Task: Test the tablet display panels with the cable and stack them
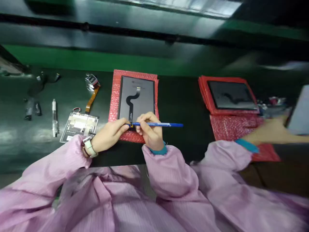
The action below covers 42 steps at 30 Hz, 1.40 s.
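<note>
In front of me a grey display panel (pixel 147 96) lies on a red bubble-wrap sheet (pixel 115 93). A black S-shaped flex cable (pixel 131 108) runs down its face to the lower edge. My right hand (pixel 152 132) is closed round a blue pen (pixel 169 124), held sideways over that edge with its tip pointing left. My left hand (pixel 112 132) rests at the panel's lower left, thumb and forefinger pinched beside the pen's tip and the cable's end. What those left fingers grip is hidden.
Left on the dark table (pixel 183 96) lie a clear pen (pixel 54 117), a battery-like flat module (pixel 80 124) with an orange ribbon cable (pixel 91 101), and black cables (pixel 30 108). To the right, a co-worker's blurred hand (pixel 270 130) is near another panel (pixel 231 95) on red wrap.
</note>
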Tool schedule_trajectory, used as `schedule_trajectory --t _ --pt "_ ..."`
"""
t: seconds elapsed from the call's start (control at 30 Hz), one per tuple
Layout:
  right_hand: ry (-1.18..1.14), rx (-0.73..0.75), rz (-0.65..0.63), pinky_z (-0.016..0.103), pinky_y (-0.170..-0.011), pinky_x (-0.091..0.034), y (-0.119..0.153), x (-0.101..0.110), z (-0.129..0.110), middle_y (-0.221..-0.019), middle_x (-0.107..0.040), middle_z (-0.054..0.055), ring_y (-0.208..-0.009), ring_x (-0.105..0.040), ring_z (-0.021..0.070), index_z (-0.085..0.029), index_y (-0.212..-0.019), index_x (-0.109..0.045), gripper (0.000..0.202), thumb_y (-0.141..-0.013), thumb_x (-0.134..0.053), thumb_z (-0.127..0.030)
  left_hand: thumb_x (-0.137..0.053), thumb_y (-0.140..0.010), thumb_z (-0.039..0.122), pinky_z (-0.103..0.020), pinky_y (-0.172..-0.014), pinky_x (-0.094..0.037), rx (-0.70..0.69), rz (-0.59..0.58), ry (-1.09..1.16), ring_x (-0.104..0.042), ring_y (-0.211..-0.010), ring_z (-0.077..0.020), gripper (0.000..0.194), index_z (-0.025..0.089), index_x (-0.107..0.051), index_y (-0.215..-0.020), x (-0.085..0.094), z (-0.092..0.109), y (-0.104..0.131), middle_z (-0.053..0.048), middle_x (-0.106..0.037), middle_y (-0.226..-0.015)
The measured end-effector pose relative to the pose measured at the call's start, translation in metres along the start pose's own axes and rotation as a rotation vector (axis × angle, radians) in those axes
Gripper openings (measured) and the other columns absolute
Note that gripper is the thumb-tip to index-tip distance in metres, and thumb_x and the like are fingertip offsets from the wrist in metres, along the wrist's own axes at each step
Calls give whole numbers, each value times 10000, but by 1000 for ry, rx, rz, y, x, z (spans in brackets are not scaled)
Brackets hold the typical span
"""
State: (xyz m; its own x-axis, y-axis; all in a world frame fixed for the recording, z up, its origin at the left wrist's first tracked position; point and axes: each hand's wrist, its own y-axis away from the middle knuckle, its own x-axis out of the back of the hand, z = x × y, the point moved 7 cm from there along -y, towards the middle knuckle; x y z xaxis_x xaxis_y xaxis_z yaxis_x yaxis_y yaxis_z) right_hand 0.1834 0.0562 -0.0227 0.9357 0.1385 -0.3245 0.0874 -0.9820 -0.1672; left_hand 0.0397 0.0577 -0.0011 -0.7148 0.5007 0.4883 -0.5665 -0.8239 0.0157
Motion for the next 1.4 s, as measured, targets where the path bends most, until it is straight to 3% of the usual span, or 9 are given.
schedule_trajectory --t 0.33,0.43,0.57,0.77,0.9,1.03,1.13,1.27,1.4 --pt "41 71 -55 210 -459 -337 5 -9 -12 -585 -496 -35 -494 -436 99 -216 -769 -574 231 -961 -586 -343 -364 -1067 352 -226 -712 -390 -112 -28 146 -549 -751 -146 266 186 -536 -951 -13 4 7 -9 -572 -825" --pt "142 187 -82 254 -520 -386 11 -16 -14 -640 -498 3 -574 -475 132 -223 -770 -621 424 -1027 -405 -481 -364 -1074 361 -232 -705 -392 -165 -83 155 -556 -744 -153 279 181 -529 -940 -20 7 10 -22 -582 -835" --pt "402 313 -9 319 -647 -461 23 -19 -10 -899 -577 54 -788 -560 187 -272 -1063 -710 506 -1003 -329 -599 -387 -1074 408 -267 -774 -443 -193 -135 174 -634 -843 -194 266 177 -518 -1060 -26 13 16 -76 -647 -979" --pt "437 152 -218 416 -840 -564 19 -38 0 -1293 -596 94 -1046 -646 247 -311 -1461 -455 586 -990 -267 -605 -434 -1057 405 -359 -894 -495 -291 28 385 -642 -1022 -244 318 182 -362 -1272 -9 32 28 -122 -641 -1066" --pt "580 122 -389 437 -930 -565 -8 -69 -14 -1384 -568 105 -1102 -625 258 -280 -1530 -397 692 -971 -271 -669 -465 -1053 478 -258 -647 -459 -274 209 638 -543 -645 -132 353 219 -324 -1248 9 35 30 18 -510 -800" --pt "611 180 -502 402 -1002 -541 -34 -101 -31 -1361 -560 69 -1097 -606 206 -295 -1521 -429 585 -1028 -261 -561 -480 -1004 633 -190 -456 -259 -92 170 867 -283 -454 -76 508 246 -302 -1280 29 23 23 100 -303 -664" --pt "699 192 -314 389 -1057 -501 -51 -99 -38 -1199 -574 85 -1156 -577 207 -223 -1248 -673 451 -1008 -390 -481 -406 -1003 660 -232 -524 -361 63 176 475 -417 -551 -112 467 206 -473 -1093 60 6 20 39 -429 -715" --pt "697 -194 -208 285 -647 -509 -68 -86 -6 -734 -549 12 -652 -572 138 -183 -818 -678 354 -956 -440 -404 -418 -1020 417 -341 -785 -459 244 501 -355 -553 -828 -212 339 180 -507 -794 112 -18 25 -63 -569 -844" --pt "855 -375 -225 280 -620 -463 -80 -86 25 -650 -555 -22 -590 -534 151 -178 -1017 -639 291 -927 -546 -438 -542 -962 391 -412 -872 -480 440 537 -815 -553 -1081 -344 300 112 -604 -1052 116 -41 21 -178 -603 -1113"
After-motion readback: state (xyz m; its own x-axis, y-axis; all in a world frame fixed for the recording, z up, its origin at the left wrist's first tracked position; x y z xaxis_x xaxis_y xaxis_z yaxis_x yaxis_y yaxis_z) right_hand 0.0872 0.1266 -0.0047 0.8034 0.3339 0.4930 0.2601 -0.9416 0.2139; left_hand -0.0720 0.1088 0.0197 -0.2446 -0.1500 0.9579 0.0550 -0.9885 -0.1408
